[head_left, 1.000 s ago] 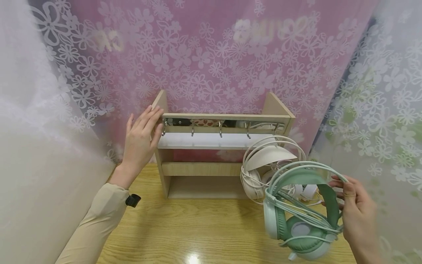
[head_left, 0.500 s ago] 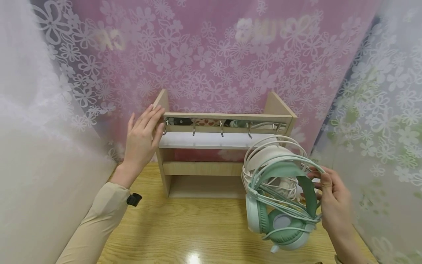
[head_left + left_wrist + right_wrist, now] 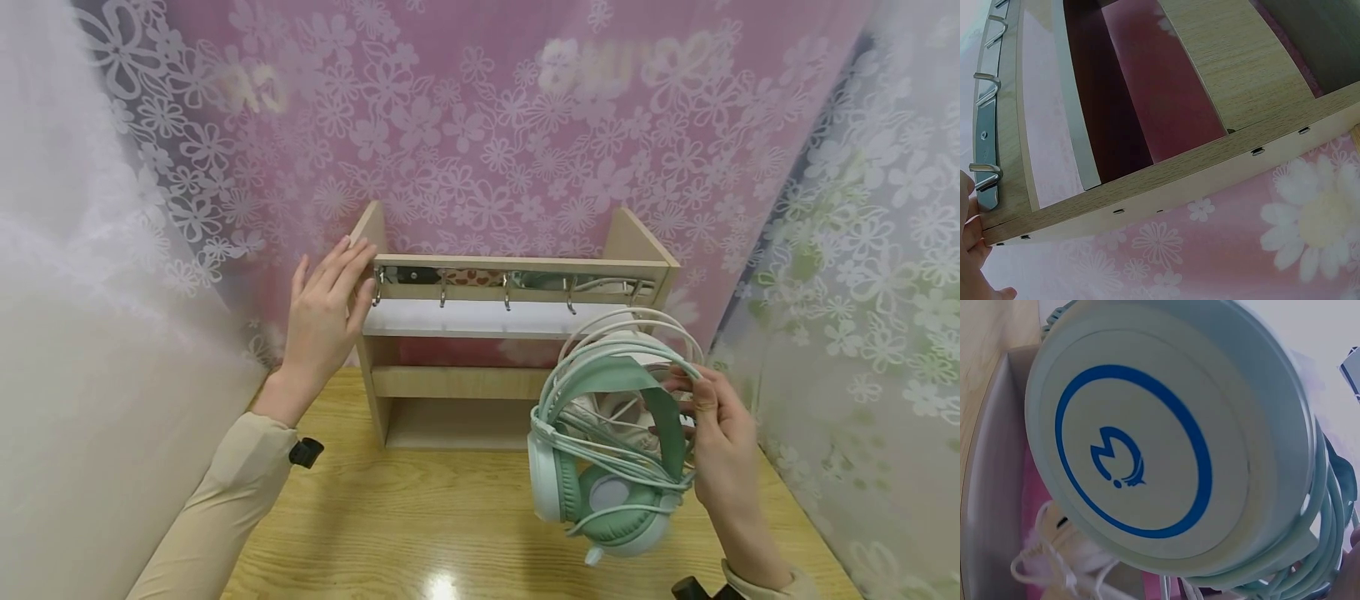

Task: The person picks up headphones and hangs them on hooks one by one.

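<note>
Headphones (image 3: 611, 496) in green hang below and left of the right hand (image 3: 722, 440), whose fingers pinch the headband (image 3: 611, 375) side. Left hand (image 3: 324, 323), fingers extended, rests against the rack (image 3: 465, 383): brace it. Guide the load clear of white headphones (image 3: 583, 407) beyond the right fingers.
</note>
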Action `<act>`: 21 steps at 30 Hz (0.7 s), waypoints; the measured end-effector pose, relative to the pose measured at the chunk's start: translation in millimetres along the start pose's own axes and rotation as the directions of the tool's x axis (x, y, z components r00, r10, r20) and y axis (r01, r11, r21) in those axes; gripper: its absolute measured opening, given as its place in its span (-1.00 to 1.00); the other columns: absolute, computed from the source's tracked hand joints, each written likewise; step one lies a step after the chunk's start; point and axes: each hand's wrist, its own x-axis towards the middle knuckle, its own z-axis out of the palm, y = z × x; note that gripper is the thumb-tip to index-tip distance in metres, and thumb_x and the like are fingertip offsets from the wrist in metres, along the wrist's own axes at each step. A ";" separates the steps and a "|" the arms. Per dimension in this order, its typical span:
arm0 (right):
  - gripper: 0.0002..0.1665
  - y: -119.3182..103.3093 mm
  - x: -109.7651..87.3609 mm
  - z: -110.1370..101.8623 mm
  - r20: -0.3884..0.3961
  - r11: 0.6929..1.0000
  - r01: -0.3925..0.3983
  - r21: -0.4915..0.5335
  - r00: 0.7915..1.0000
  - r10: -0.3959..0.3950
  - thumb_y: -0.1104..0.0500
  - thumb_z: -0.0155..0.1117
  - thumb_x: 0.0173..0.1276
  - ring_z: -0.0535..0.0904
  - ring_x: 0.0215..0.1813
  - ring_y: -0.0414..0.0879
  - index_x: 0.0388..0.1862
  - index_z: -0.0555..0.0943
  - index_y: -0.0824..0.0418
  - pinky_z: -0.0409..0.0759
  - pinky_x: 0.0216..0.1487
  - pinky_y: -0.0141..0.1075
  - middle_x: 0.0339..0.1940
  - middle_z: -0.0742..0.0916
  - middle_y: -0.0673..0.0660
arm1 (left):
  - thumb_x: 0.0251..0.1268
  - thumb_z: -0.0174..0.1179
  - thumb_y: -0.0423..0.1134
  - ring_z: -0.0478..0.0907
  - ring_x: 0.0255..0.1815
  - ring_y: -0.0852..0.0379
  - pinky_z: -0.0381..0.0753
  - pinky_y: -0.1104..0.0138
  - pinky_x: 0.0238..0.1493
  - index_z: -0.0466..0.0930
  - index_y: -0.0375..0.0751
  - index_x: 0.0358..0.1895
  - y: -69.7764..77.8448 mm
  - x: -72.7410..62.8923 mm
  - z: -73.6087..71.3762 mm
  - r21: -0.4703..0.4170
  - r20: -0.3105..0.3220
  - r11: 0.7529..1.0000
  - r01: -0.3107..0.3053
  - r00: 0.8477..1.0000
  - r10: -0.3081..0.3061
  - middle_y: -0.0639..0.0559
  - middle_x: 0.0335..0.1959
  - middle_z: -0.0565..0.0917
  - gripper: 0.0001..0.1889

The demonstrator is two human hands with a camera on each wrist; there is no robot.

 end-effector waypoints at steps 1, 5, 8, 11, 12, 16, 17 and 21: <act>-0.51 0.2 0.4 2.6 0.009 1.000 0.007 0.016 1.000 -0.007 0.10 -0.10 0.65 0.67 -0.33 -0.17 0.18 0.52 0.51 0.70 -0.47 -0.31 -0.17 0.70 0.08 | 0.56 0.08 -0.16 0.30 0.53 0.02 -0.10 -0.13 0.58 0.50 -0.13 0.40 0.0 0.2 0.0 0.000 -0.001 1.000 -0.002 1.000 0.002 -0.02 0.42 0.51 -0.57; -0.50 0.4 1.4 12.5 0.033 1.000 0.009 0.024 0.999 -0.009 0.08 -0.11 0.65 0.67 -0.30 -0.16 0.17 0.52 0.50 0.71 -0.45 -0.30 -0.14 0.68 0.09 | 0.57 0.08 -0.16 0.30 0.53 0.01 -0.10 -0.15 0.58 0.49 -0.13 0.41 0.1 0.3 0.0 -0.003 -0.002 1.000 -0.003 1.000 0.003 -0.01 0.42 0.51 -0.57; -0.48 1.2 2.1 19.5 0.053 1.000 -0.006 0.003 0.999 0.006 0.05 -0.13 0.66 0.66 -0.27 -0.17 0.19 0.52 0.47 0.71 -0.42 -0.32 -0.13 0.68 0.06 | 0.57 0.08 -0.17 0.30 0.53 0.01 -0.11 -0.14 0.58 0.49 -0.12 0.42 -0.1 0.0 -0.2 -0.001 0.001 1.000 0.002 1.000 -0.002 -0.01 0.43 0.51 -0.57; -0.47 2.7 3.1 27.0 0.061 1.000 -0.024 -0.017 0.998 0.025 0.03 -0.14 0.66 0.65 -0.25 -0.17 0.19 0.52 0.45 0.70 -0.40 -0.35 -0.15 0.70 0.02 | 0.57 0.07 -0.18 0.31 0.53 0.00 -0.11 -0.13 0.59 0.49 -0.13 0.41 -0.5 -0.3 -0.1 0.003 0.002 1.000 0.005 1.000 -0.005 -0.01 0.42 0.51 -0.57; -0.47 3.0 3.6 29.3 0.061 0.999 -0.026 -0.022 0.998 0.028 0.02 -0.14 0.66 0.65 -0.25 -0.18 0.18 0.53 0.44 0.70 -0.39 -0.38 -0.16 0.70 0.01 | 0.57 0.08 -0.18 0.31 0.53 0.00 -0.10 -0.14 0.58 0.49 -0.13 0.41 -0.7 -0.4 0.0 0.005 0.002 1.000 0.005 1.000 -0.005 -0.02 0.42 0.51 -0.57; -0.48 3.5 6.2 37.5 0.064 1.000 -0.011 -0.001 0.998 0.011 0.04 -0.13 0.66 0.64 -0.26 -0.19 0.15 0.53 0.46 0.66 -0.41 -0.42 -0.19 0.70 0.01 | 0.56 0.07 -0.17 0.31 0.53 0.01 -0.09 -0.14 0.58 0.49 -0.13 0.40 -0.8 -0.2 0.1 0.010 0.003 1.000 0.004 1.000 -0.004 -0.03 0.42 0.52 -0.57; -0.49 3.3 7.0 39.1 0.069 1.000 -0.002 0.013 0.998 0.001 0.05 -0.14 0.66 0.65 -0.28 -0.18 0.15 0.53 0.47 0.66 -0.42 -0.41 -0.19 0.70 0.02 | 0.57 0.06 -0.17 0.31 0.53 0.01 -0.09 -0.13 0.58 0.49 -0.13 0.40 -0.7 0.0 0.0 0.011 0.004 1.000 0.003 1.000 -0.003 -0.03 0.42 0.52 -0.57; -0.48 3.0 9.7 44.5 0.084 1.000 0.017 0.002 0.996 -0.017 0.05 -0.15 0.67 0.69 -0.33 -0.19 0.16 0.53 0.47 0.65 -0.48 -0.37 -0.19 0.70 0.02 | 0.57 0.05 -0.15 0.30 0.53 0.01 -0.10 -0.13 0.59 0.49 -0.13 0.40 -0.4 0.8 -0.2 0.012 0.004 1.000 -0.002 1.000 0.002 -0.03 0.42 0.52 -0.57</act>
